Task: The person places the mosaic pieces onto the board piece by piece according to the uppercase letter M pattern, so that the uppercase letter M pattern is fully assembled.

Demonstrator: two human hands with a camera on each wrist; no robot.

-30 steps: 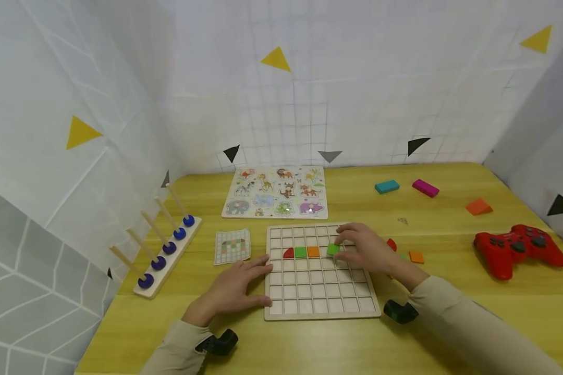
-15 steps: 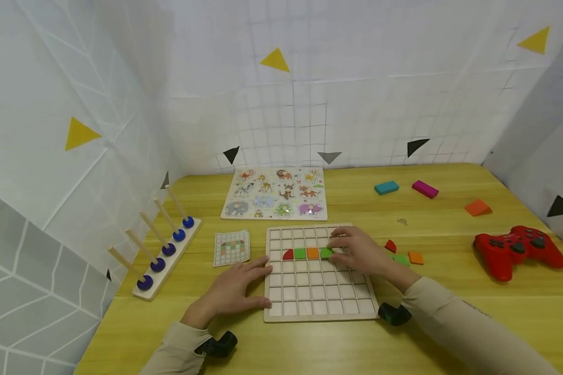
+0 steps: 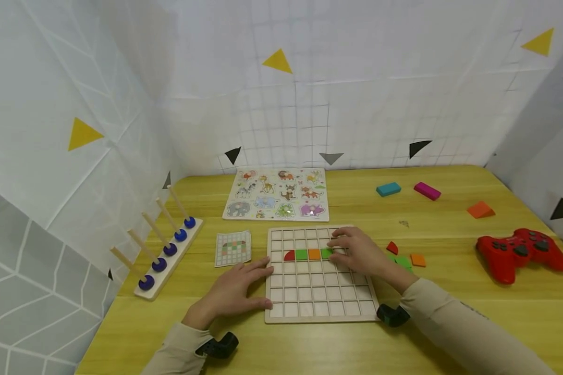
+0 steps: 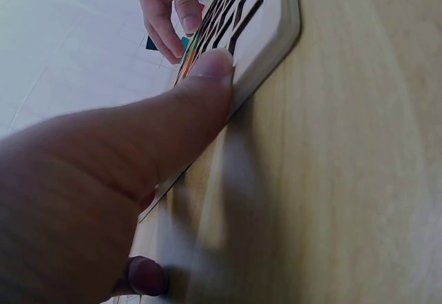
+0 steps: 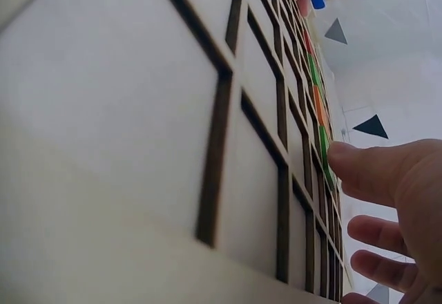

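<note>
On the wooden grid board (image 3: 320, 291) in front of me, my right hand (image 3: 358, 251) has its fingertips pinched on a green square tile (image 3: 326, 253), pressing it into the cell just right of the orange tile (image 3: 314, 254). That row now reads red quarter-round (image 3: 289, 255), green tile (image 3: 301, 254), orange, green. My left hand (image 3: 236, 289) lies flat with fingers spread, thumb against the board's left edge, steadying it on the tabletop (image 3: 450, 323). I judge this to be the seating step: the tile looks level with its neighbours, though I cannot tell whether it is fully down. The next move, as I see it, calls for letting go cleanly without lifting the tile, checking the pattern card (image 3: 233, 248) left of the board, and reaching for the loose pieces (image 3: 405, 259) just right of it.
</note>
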